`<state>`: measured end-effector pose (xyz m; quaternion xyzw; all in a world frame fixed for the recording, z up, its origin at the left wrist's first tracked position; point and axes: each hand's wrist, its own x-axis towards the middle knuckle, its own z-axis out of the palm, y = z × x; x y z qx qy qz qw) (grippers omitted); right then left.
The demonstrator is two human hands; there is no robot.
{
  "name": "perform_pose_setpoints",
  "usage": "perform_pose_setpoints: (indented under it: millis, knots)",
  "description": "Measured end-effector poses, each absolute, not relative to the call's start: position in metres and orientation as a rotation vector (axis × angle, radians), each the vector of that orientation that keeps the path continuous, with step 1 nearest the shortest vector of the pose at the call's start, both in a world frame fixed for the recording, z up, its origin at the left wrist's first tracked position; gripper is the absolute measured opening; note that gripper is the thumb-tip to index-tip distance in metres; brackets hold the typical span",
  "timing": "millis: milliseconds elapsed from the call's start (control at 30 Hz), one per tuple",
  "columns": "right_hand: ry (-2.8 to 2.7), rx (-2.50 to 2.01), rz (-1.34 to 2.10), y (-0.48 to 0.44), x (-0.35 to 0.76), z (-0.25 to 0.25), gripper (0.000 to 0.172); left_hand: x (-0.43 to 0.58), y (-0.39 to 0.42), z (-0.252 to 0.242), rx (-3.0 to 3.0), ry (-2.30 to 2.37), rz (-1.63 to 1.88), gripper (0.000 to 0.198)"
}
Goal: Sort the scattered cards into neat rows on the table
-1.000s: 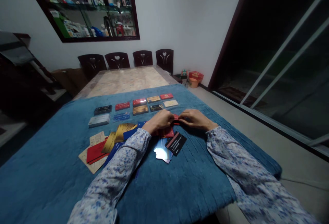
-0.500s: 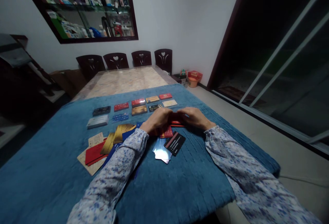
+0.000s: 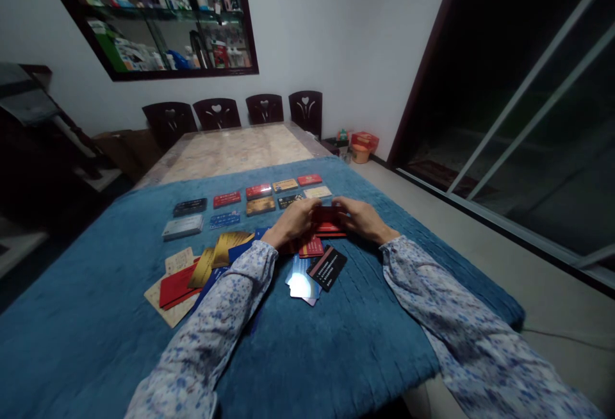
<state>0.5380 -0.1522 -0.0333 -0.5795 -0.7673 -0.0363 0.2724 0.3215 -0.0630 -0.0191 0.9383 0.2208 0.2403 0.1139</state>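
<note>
Between my two hands is a stack of red cards (image 3: 330,219), its top edge dark in shadow. My left hand (image 3: 295,220) grips its left side and my right hand (image 3: 364,219) its right side, fingers bent and closed on it; some fingertips are hidden. Nearer to me, a red card with yellow print (image 3: 311,247) sticks out below my left hand. A black card (image 3: 327,268) with a pinkish stripe lies tilted, partly over light blue cards (image 3: 303,281) that reflect a bright glare. Left of my left forearm are fanned gold cards (image 3: 231,249) and blue cards (image 3: 245,250).
Sorted card piles stand in two rows farther off, among them a black pile (image 3: 190,207), a grey pile (image 3: 183,227) and a red pile (image 3: 309,180). Red cards (image 3: 179,286) lie over a beige card (image 3: 168,313) at left. A blue cloth (image 3: 307,361) covers the table.
My hands have drawn slightly apart and tilted, so more of the red stack between them shows. The cards on the cloth have stayed put.
</note>
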Motion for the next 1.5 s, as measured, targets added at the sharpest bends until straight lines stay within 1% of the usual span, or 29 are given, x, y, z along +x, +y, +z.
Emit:
perform_pose_setpoints:
  millis: [133, 533, 767, 1133, 1267, 1400, 1500]
  knots:
    - [-2.066, -1.575, -0.105, -0.151, 0.539, -0.037, 0.034, 0.321, -0.063, -0.02, 2.772, 0.676, 0.688, 0.032]
    - [-2.112, -1.696, -0.14, -0.145, 0.534, -0.046, 0.05, 0.32, -0.07, -0.017, 2.832, 0.879, 0.519, 0.045]
    - [-2.1, -1.627, -0.149, -0.142, 0.532, -0.049, 0.052, 0.319, -0.063, -0.027, 2.716, 0.81, 0.614, 0.046]
    - [-2.07, -1.352, -0.08, -0.133, 0.534, -0.058, 0.053, 0.319, -0.06, -0.03, 2.726, 0.821, 0.626, 0.056]
    - [-2.079, -1.295, -0.04, -0.132, 0.535, -0.056, 0.055, 0.318, -0.062, -0.027, 2.727, 0.82, 0.624, 0.056]
    - [-2.092, -1.266, 0.005, -0.133, 0.535, -0.053, 0.049, 0.317, -0.063, -0.024, 2.755, 0.852, 0.568, 0.056]
    - [-2.104, -1.248, 0.029, -0.134, 0.536, -0.052, 0.053, 0.317, -0.063, -0.024, 2.766, 0.874, 0.53, 0.054]
